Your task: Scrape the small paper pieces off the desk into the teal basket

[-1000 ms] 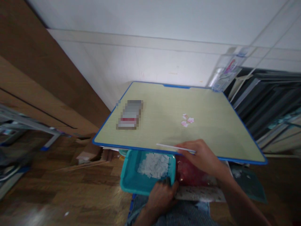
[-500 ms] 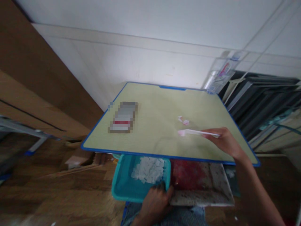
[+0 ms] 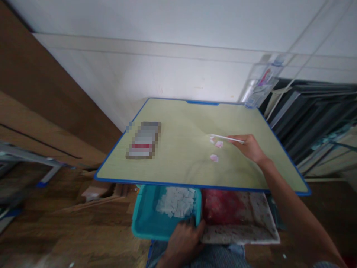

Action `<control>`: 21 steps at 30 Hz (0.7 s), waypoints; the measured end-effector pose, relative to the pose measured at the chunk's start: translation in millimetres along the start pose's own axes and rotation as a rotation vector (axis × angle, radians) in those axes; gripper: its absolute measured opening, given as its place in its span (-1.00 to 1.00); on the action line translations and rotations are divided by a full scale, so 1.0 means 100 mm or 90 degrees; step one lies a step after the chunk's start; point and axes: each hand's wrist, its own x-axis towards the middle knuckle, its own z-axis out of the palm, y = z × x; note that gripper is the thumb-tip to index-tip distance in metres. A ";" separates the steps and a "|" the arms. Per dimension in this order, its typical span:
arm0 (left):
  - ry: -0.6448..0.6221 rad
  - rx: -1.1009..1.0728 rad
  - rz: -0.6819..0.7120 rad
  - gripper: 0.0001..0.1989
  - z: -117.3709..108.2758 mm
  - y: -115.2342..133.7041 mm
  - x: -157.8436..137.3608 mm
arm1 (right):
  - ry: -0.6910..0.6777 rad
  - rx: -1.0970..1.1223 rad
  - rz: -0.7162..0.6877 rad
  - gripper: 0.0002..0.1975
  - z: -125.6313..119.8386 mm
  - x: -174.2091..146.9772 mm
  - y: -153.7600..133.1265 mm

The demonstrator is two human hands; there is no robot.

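Note:
My right hand is closed around slim white tweezers, held almost level over the right half of a pale yellow board table. The tweezers' tip is by a small pinkish-white piece. Close by lie a second piece and, nearer to me, a third piece. Below the table's front edge, my left hand closes on the near right corner of a teal basin. Some of its fingers are in shadow. Inside the basin is a heap of small white pieces.
A blurred-out flat object lies on the table's left side. Right of the basin is a stained tray with a red bottom. A clear plastic bottle stands at the back right, near stacked dark panels.
My right hand has moved away from me and slightly left with the tweezers. The piece at their tip now lies apart on the table. My left hand has stayed in place.

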 end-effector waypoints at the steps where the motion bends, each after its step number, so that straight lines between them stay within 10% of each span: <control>1: -0.001 0.001 -0.001 -0.59 0.00 0.00 0.00 | -0.016 -0.004 -0.012 -0.71 -0.01 -0.06 -0.01; 10: 0.000 0.024 0.012 -0.58 0.01 -0.01 0.01 | -0.023 -0.081 -0.059 -0.76 -0.19 -0.70 -0.27; 16: 0.040 0.038 0.012 -0.58 0.05 -0.01 0.01 | -0.124 -0.110 -0.079 -0.77 -0.25 -0.75 -0.33; 21: 0.042 0.033 0.006 -0.61 0.05 0.00 0.00 | -0.038 -0.105 -0.069 -0.76 -0.14 -0.70 -0.32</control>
